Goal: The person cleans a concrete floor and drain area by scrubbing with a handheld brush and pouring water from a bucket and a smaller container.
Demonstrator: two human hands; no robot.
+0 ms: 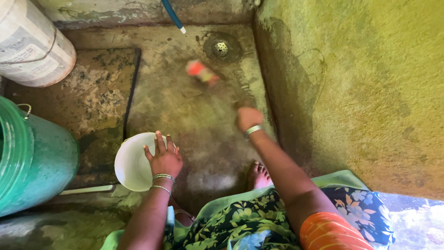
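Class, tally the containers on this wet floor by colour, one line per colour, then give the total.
White: 2, the small bucket under the left hand and the big drum at top left.
Green: 1, the large barrel at the left edge.
Total: 3 containers.

Wet concrete floor (194, 111), stained. On it: white bowl (132, 164), green drum (41, 162), white bucket (32, 44), a blurred red object (201, 71), possibly a brush. Drain (221, 47) at the far corner.
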